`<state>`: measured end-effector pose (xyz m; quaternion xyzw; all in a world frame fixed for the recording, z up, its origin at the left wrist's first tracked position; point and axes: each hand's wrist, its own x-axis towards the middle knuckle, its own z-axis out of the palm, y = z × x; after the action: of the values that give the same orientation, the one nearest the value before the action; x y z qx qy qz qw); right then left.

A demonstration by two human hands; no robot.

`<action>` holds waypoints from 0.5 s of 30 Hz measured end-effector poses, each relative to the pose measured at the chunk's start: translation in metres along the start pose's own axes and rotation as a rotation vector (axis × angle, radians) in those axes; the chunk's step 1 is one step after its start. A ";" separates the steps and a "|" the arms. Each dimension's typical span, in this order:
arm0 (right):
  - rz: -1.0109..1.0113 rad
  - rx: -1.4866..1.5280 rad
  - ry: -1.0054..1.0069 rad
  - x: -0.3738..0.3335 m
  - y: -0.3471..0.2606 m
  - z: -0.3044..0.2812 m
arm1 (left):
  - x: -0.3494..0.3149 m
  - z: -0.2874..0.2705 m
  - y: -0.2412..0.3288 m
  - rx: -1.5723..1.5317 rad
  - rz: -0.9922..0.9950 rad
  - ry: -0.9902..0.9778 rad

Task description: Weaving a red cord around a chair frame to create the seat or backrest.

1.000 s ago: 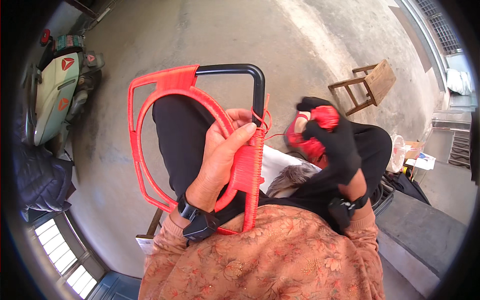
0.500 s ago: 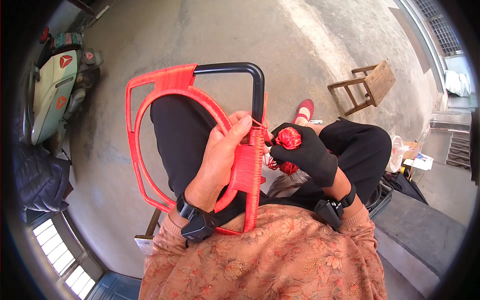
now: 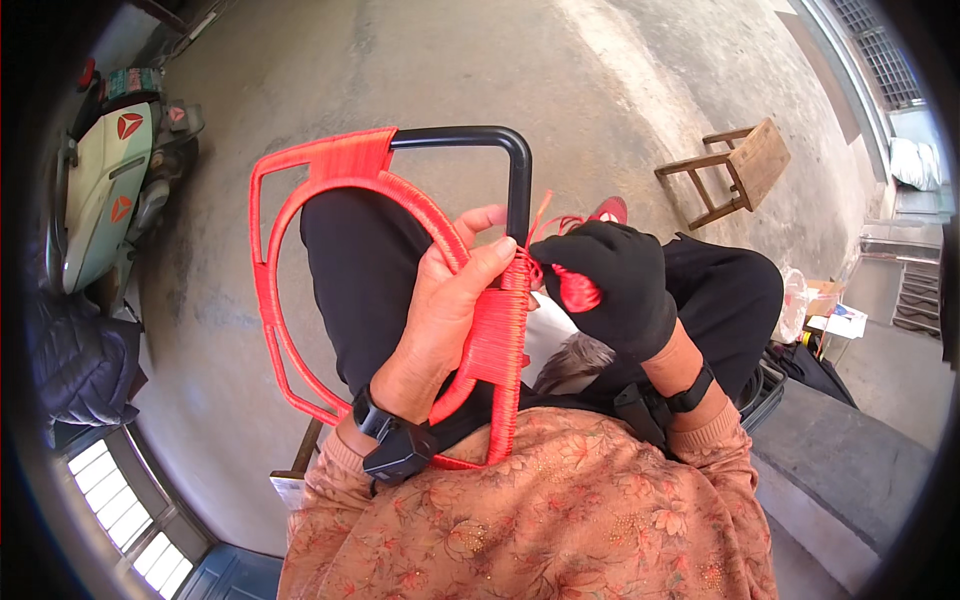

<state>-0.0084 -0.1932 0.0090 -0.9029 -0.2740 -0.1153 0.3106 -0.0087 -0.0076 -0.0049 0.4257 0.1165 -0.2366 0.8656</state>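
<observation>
Frame (image 3: pixel 330 165) half wrapped in red cord, across the lap at the picture's centre.

Concrete floor (image 3: pixel 400 70) spreads all round, with a scooter (image 3: pixel 105 190) at nine o'clock and a wooden stool (image 3: pixel 735 170) at two. Left hand (image 3: pixel 450 300) grips the frame's wrapped bar. Gloved right hand (image 3: pixel 615 285), at three o'clock of it, is clenched on the cord (image 3: pixel 575 290).
</observation>
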 end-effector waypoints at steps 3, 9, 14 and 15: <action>0.243 0.415 0.016 -0.005 0.003 0.009 | -0.001 0.001 -0.001 -0.029 0.044 -0.004; 0.615 0.715 -0.222 -0.022 0.015 0.005 | 0.000 0.001 -0.003 -0.023 0.035 0.029; 0.754 0.847 -0.329 -0.029 0.023 -0.012 | -0.002 0.000 -0.001 -0.113 -0.027 0.027; 0.763 0.944 -0.305 -0.029 0.023 -0.015 | -0.003 0.000 -0.001 -0.114 -0.036 0.024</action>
<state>-0.0200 -0.2301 -0.0017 -0.7089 0.0052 0.2672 0.6527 -0.0113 -0.0072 -0.0042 0.3765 0.1479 -0.2400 0.8825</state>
